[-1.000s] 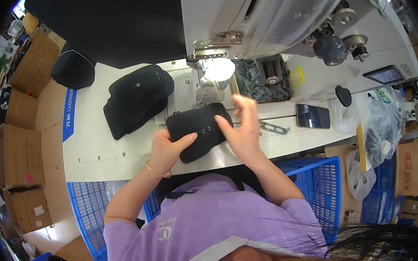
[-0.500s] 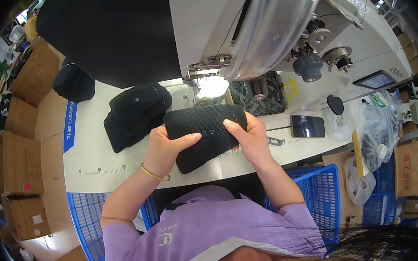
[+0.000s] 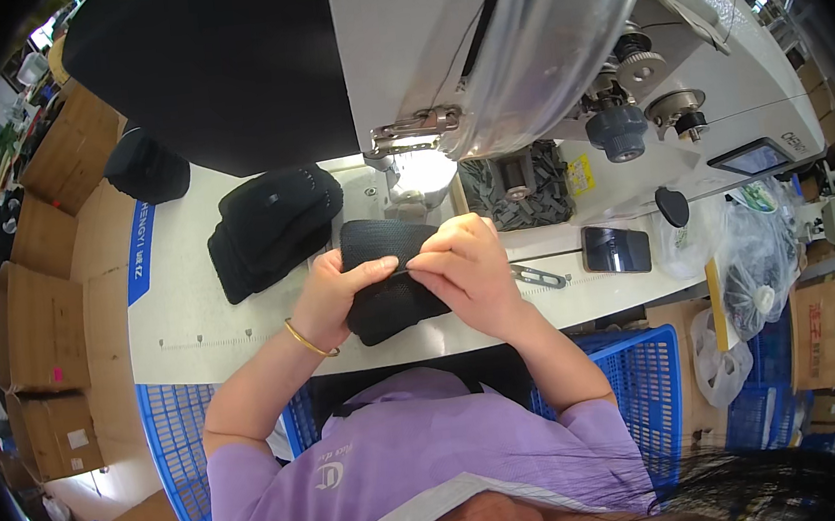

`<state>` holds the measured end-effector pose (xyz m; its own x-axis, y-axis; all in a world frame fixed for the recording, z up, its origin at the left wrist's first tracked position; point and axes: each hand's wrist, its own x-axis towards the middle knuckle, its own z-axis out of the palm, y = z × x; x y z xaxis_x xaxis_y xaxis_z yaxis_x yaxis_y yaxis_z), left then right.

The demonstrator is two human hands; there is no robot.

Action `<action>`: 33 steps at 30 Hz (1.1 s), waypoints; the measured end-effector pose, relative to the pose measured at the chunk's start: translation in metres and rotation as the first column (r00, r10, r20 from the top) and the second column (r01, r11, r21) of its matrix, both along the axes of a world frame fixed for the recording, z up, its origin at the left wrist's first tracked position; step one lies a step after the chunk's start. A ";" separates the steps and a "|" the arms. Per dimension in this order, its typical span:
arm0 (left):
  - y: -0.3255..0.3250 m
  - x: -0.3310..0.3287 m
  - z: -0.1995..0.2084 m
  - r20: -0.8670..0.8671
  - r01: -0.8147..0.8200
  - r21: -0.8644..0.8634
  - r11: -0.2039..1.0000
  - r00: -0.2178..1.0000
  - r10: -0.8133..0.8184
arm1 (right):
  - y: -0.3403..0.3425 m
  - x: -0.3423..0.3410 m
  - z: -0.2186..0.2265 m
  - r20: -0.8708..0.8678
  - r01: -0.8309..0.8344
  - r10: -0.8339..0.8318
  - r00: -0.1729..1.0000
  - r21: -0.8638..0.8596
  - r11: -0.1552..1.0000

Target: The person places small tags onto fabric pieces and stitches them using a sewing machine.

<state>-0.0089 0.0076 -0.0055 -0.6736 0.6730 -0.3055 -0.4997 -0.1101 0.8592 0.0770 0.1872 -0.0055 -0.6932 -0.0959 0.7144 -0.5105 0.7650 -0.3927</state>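
Note:
A folded black ribbed knitted piece (image 3: pixel 392 313) is held above the front of the sewing table. My left hand (image 3: pixel 332 294) grips its left side, thumb lying on top. My right hand (image 3: pixel 469 274) is closed in a pinch against the upper face, its fingertips close to my left thumb; what sits between them is too small to make out. Behind and to the left lies a stack of similar black knitted pieces (image 3: pixel 274 229). A slim grey metal tool (image 3: pixel 540 277) with a slot rests just right of my right hand.
The sewing machine (image 3: pixel 765 106) looms over the back and right, its lamp lit near the needle. A tray of small grey strips (image 3: pixel 556 212) sits beside it. A phone (image 3: pixel 617 249) lies at right. Blue crates (image 3: pixel 641 390) stand below the table edge. Another black pile (image 3: pixel 147 166) is far left.
My right hand has left the knitted piece's right edge and moved inward over its face, fingers now pinched near my left thumb. The grey metal tool shows more fully.

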 end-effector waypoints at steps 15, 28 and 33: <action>-0.007 0.010 0.016 -0.406 -0.002 -0.075 0.997 0.913 -0.029 | -0.001 0.008 0.002 0.253 0.413 -0.335 0.908 -0.401 0.818; -0.002 0.004 0.025 -0.267 -0.041 -0.066 0.997 0.963 0.022 | 0.000 0.014 0.003 0.344 0.196 0.268 0.900 -0.868 0.456; 0.003 -0.004 0.032 -0.321 -0.057 -0.011 0.998 0.946 0.051 | 0.001 0.006 0.012 0.372 0.232 0.147 0.917 -0.794 0.562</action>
